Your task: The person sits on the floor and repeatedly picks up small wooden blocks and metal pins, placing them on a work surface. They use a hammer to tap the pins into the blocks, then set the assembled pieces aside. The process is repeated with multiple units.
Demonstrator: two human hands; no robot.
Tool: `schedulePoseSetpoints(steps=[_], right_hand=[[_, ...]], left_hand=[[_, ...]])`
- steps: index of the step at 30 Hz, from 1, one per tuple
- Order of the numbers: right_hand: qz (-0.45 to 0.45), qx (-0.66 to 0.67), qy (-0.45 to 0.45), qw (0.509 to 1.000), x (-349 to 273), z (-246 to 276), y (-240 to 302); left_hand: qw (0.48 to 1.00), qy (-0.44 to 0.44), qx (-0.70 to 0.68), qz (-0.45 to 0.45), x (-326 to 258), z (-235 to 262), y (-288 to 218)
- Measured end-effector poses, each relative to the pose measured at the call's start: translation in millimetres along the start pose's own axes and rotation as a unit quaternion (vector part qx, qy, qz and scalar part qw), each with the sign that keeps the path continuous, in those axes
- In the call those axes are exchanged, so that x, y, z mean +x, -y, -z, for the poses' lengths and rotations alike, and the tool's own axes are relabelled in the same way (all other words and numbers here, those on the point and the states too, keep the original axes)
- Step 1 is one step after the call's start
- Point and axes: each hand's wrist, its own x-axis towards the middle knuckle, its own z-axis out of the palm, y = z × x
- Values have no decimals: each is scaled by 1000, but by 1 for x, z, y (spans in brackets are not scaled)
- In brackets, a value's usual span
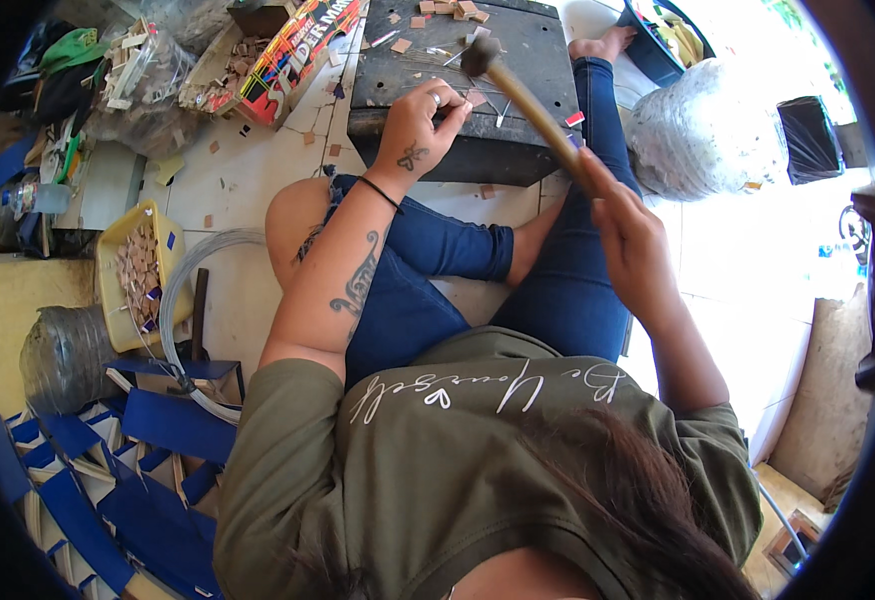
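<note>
My right hand [626, 225] is wrapped round the wooden handle of a hammer [538, 110]. The hammer is raised, its dark head over the black work block [408, 80] in front of me. At the block's near edge my left hand [425, 122] is closed in a pinch; what sits between its fingertips is too small to make out. Just beyond those fingertips lies a small brown square piece [476, 98]. Thin wires and small white pieces lie around it on the block top. More brown squares [455, 9] are gathered at the block's far edge.
To the left stand a colourful printed box [283, 75] of brown pieces and a yellow basket [108, 245] of the same. A wire coil [170, 310] leans beside blue-and-white boxes [148, 500]. A wrapped bundle [708, 130] and a dark tub [648, 50] stand at right.
</note>
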Motion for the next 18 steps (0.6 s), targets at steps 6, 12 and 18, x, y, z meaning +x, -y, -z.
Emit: schedulePoseSetpoints(steps=[6,12,18], right_hand=[[13,5,-11,1000,0,-2,-2],[-87,84,-11,993,4,-3,-13],[-158,115,-8,981,-3,-4,-30]], left_hand=[[1000,7,12,-3,0,1,1],[999,14,23,16,2,5,-6],[922,4,375,-99,3,27,-15]])
